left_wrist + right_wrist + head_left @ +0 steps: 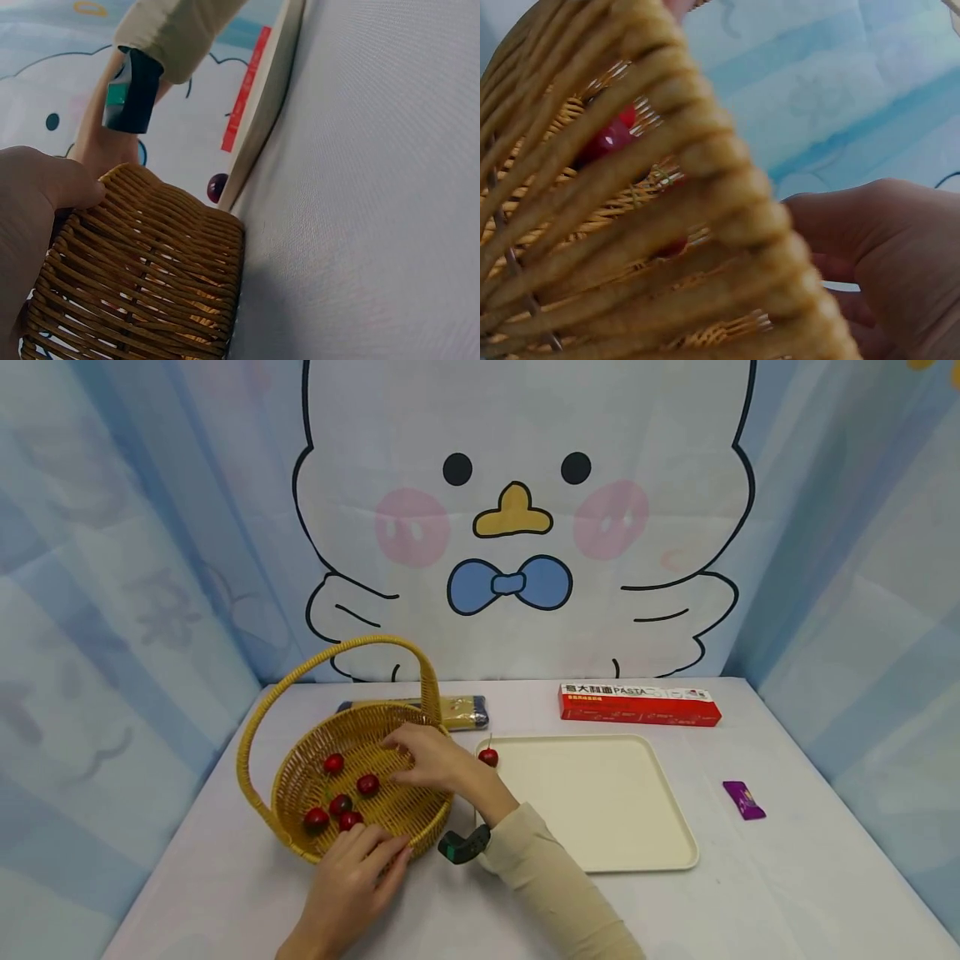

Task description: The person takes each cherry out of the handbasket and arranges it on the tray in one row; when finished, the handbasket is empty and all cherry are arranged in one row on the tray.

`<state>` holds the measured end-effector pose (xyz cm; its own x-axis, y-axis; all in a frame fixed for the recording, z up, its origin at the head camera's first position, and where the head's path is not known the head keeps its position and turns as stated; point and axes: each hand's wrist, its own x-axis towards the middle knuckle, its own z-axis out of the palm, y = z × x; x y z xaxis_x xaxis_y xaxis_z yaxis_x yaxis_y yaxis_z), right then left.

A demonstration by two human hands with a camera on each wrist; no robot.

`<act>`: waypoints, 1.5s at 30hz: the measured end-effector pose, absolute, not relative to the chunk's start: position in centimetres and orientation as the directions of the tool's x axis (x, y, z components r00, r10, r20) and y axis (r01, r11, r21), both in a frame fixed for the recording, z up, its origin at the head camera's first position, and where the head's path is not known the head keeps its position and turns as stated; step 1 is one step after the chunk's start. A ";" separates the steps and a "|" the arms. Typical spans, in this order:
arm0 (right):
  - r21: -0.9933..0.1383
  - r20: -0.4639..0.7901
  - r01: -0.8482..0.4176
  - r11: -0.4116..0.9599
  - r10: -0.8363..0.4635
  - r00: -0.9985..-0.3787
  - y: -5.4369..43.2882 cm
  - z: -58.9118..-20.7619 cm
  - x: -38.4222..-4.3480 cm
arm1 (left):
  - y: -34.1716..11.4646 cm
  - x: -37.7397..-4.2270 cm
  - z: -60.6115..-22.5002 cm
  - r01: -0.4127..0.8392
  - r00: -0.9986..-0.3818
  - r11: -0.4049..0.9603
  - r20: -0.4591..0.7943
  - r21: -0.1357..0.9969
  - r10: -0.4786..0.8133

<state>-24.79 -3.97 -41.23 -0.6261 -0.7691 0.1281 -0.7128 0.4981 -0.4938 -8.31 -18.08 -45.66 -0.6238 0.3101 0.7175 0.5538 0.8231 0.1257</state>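
A yellow wicker basket (288, 777) with a tall arched handle stands at the left, tilted toward the person. Several dark red cherries (367, 785) lie inside, mostly at its left. My left hand (352, 881) grips the near rim, its thumb against the woven wall (150, 262) in the left wrist view. Over the basket's right side reaches my right hand (431, 764), fingers loosely bent and spread, with nothing visible between them. Part of this hand (900, 262) is hidden behind the rim in the right wrist view. Another cherry (488, 757) sits at the tray's left edge.
A cream tray (600, 802) lies right of the basket, partly under the right forearm. Behind it is a red pasta box (637, 706). A gold-and-blue packet (468, 712) lies behind the basket, and a small purple wrapped packet (744, 800) at the right.
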 end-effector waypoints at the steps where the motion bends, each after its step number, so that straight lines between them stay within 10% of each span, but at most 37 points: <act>1: -0.491 0.121 -0.716 0.497 -0.774 -0.621 -4.2 -41.3 -24.8 | -18.1 -8.3 -45.7 0.555 -0.624 0.822 0.717 0.125 0.312; 26: -0.362 -0.139 -0.768 0.528 -0.845 -0.516 -7.1 -43.0 -24.3 | -17.9 -8.1 -45.3 0.592 -0.611 0.796 0.712 0.122 0.346; 45: -0.419 0.010 -0.768 0.484 -0.843 -0.537 -6.6 -42.3 -24.0 | -18.2 -8.2 -45.4 0.577 -0.619 0.809 0.707 0.113 0.343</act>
<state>-23.96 -6.61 -42.33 -0.5373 -0.8433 0.0102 -0.7682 0.4844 -0.4186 -8.16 -18.20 -45.39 -0.6190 0.3426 0.7068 0.5768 0.8090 0.1130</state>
